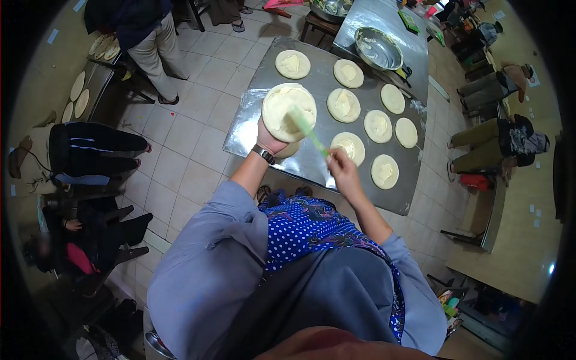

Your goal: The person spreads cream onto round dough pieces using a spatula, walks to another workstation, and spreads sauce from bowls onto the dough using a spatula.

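Note:
A round of dough [277, 103] with a pale spread on top rests on my left hand [271, 140], which supports it from below; most of those fingers are hidden under it. My right hand [342, 170] is closed around the handle of a light green spatula [308, 132]. The spatula's blade touches the top of the held dough, slightly blurred. On the metal table [312, 108] lie several more dough rounds [344, 106], many carrying a pale dollop in the middle. One more round [288, 150] is partly covered by my left hand and the dough above it.
A metal bowl [379, 48] with pale residue stands beyond the rounds at the far right, beside a dark-handled utensil [404, 72]. Another steel table [366, 18] adjoins at the back. Other people stand or sit at the left and right, with flat rounds [78, 86] on a left-hand table.

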### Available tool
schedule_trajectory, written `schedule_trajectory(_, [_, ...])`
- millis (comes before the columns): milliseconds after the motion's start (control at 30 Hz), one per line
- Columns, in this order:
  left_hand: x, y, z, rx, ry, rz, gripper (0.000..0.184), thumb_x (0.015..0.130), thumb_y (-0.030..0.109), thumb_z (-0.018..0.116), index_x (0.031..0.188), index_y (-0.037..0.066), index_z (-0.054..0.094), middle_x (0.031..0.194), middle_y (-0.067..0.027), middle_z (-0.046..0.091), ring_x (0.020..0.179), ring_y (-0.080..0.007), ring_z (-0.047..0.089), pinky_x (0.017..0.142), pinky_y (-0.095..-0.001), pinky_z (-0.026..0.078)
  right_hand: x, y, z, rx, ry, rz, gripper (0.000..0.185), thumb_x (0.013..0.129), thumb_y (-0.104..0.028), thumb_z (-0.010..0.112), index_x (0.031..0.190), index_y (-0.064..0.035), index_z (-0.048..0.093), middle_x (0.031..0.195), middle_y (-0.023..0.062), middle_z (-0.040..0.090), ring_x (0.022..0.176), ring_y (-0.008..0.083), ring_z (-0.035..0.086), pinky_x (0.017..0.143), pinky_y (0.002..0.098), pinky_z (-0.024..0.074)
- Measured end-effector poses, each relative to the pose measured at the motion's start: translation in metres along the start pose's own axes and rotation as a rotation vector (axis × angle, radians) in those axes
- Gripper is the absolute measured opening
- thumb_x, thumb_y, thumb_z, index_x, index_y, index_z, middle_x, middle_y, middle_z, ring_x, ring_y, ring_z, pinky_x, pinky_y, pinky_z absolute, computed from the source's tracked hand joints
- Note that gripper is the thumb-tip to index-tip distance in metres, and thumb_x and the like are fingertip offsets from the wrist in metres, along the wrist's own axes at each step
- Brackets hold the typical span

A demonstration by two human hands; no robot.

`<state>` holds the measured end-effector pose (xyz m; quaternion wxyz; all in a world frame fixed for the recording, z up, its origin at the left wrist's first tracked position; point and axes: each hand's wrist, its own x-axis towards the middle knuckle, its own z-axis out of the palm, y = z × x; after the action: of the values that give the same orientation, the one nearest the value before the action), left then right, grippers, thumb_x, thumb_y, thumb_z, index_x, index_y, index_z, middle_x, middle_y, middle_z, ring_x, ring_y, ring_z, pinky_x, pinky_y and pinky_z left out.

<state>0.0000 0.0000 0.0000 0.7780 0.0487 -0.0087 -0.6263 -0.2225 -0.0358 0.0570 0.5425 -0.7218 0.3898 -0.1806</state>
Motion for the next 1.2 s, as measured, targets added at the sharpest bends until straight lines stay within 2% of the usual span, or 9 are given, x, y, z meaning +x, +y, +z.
schedule_trajectory(100, [0.006,0.002,0.003,0.102,0.050,0.035,0.066,0.092,0.058,0.033,0.137,0.009,0.039,0.138,-0.0108,0.045,0.124,-0.0306,0.045,0.106,-0.0482,0.035,0.021,0.003,0.014,-0.045,0.147,-0.051,0.017,0.091,-0.012,0.055,0.105,-0.0028,0.058,0.065,0.0041,0.051,0.060,0.0107,0.047,0.056,0.0271,0.0396])
schedule_trajectory(300, [0.003,0.013,0.003,-0.005,0.022,-0.054,0.051,0.095,0.038,0.036,0.135,0.008,0.041,0.136,-0.0140,0.046,0.124,-0.0315,0.045,0.104,-0.0506,0.037,0.007,-0.005,0.008,0.070,-0.170,0.019,0.019,0.091,-0.016,0.055,0.106,-0.0062,0.059,0.066,0.0027,0.051,0.060,0.0107,0.048,0.055,0.0266,0.0395])
schedule_trajectory(467, [-0.004,-0.005,0.003,0.113,0.084,-0.075,0.053,0.094,0.040,0.037,0.136,0.008,0.040,0.136,-0.0132,0.046,0.123,-0.0313,0.047,0.104,-0.0505,0.037,0.050,-0.015,-0.001,-0.043,0.023,-0.018,0.018,0.092,-0.014,0.053,0.107,-0.0061,0.058,0.067,-0.0010,0.048,0.062,0.0067,0.044,0.055,0.0237,0.0378])
schedule_trajectory(567, [-0.009,0.000,-0.006,0.014,-0.044,-0.124,0.053,0.094,0.040,0.037,0.137,0.008,0.040,0.137,-0.0134,0.045,0.123,-0.0315,0.047,0.104,-0.0496,0.037,0.028,-0.036,-0.002,-0.210,-0.184,-0.031,0.017,0.091,-0.013,0.054,0.107,-0.0074,0.058,0.070,0.0054,0.055,0.065,0.0141,0.055,0.059,0.0285,0.0430])
schedule_trajectory(667, [-0.014,0.009,-0.005,0.080,-0.012,-0.052,0.054,0.095,0.040,0.036,0.137,0.007,0.040,0.138,-0.0139,0.044,0.124,-0.0315,0.046,0.105,-0.0474,0.036,0.003,-0.021,-0.024,-0.585,-0.111,-0.403,0.018,0.084,-0.012,0.058,0.101,-0.0120,0.060,0.092,0.0077,0.063,0.075,0.0313,0.061,0.064,0.0392,0.0495])
schedule_trajectory(833, [-0.021,0.021,0.001,0.174,0.063,-0.001,0.060,0.095,0.050,0.035,0.136,0.007,0.041,0.138,-0.0130,0.045,0.125,-0.0305,0.045,0.105,-0.0471,0.035,0.008,-0.030,-0.080,-0.998,0.132,-0.498,0.028,0.073,-0.002,0.062,0.099,-0.0116,0.064,0.077,0.0071,0.058,0.068,0.0276,0.060,0.058,0.0393,0.0472])
schedule_trajectory(933, [-0.020,0.019,0.008,0.076,0.011,-0.079,0.063,0.094,0.054,0.034,0.137,0.007,0.040,0.139,-0.0129,0.044,0.125,-0.0309,0.045,0.105,-0.0475,0.035,0.018,-0.042,-0.069,-0.806,0.117,-0.645,0.026,0.073,-0.007,0.063,0.097,-0.0141,0.065,0.073,0.0060,0.054,0.064,0.0265,0.057,0.055,0.0394,0.0444])
schedule_trajectory(1033, [-0.020,0.016,0.001,-0.042,-0.162,-0.175,0.056,0.095,0.042,0.038,0.135,0.004,0.042,0.137,-0.0148,0.046,0.124,-0.0308,0.046,0.106,-0.0457,0.035,0.031,-0.038,-0.059,-0.976,-0.001,-0.771,0.029,0.071,-0.004,0.063,0.098,-0.0136,0.065,0.072,0.0059,0.051,0.065,0.0254,0.055,0.056,0.0379,0.0418])
schedule_trajectory(1200, [-0.025,0.015,-0.004,-0.022,-0.079,-0.157,0.055,0.095,0.042,0.038,0.134,0.003,0.043,0.136,-0.0149,0.047,0.123,-0.0307,0.047,0.105,-0.0456,0.036,0.048,-0.047,-0.092,-1.148,0.206,-0.754,0.032,0.066,-0.004,0.062,0.096,-0.0131,0.065,0.072,0.0055,0.050,0.069,0.0238,0.053,0.059,0.0365,0.0380])
